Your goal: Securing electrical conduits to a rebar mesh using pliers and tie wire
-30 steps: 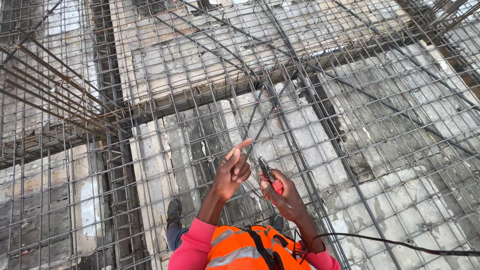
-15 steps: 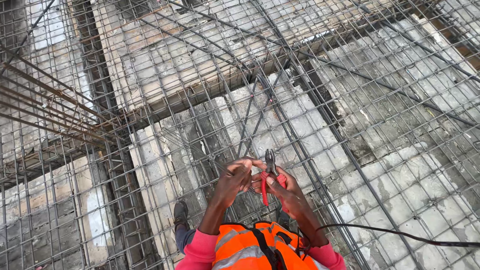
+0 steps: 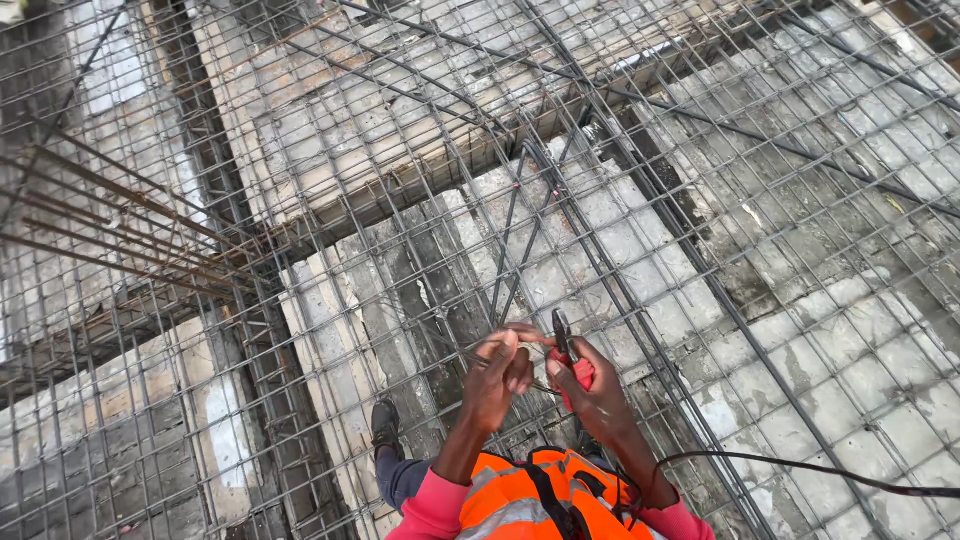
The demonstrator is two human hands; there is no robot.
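I am holding red-handled pliers [image 3: 570, 362] in my right hand [image 3: 592, 392], fingers wrapped tight around the grips, the dark nose pointing up and away from me. My left hand [image 3: 497, 375] is curled narrow just beside it, thumb and forefinger pinching what looks like a thin tie wire [image 3: 538, 388] that is running across to the pliers; the wire is too fine for me to tell exactly where it ends. The 2 hands are almost touching, hovering just above the steel mesh [image 3: 700, 200] I am standing on.

By my judgement I am in the feeding step: getting the wire ready and lined up with the pliers before any twisting at a bar crossing. The next move calls for a steady pinch with the left hand, so the wire is not slipping, and for the pliers' nose to come down onto the crossing right below my hands.

Further out, my dark shoe [image 3: 386, 424] is resting on the mesh to the left, my orange vest [image 3: 520, 500] is showing at the bottom edge, and a black cable [image 3: 800, 470] is trailing off to the right. Below the bars, grey formwork panels [image 3: 860, 340] are lying, and rusty loose rods [image 3: 120, 230] are jutting in from the left.
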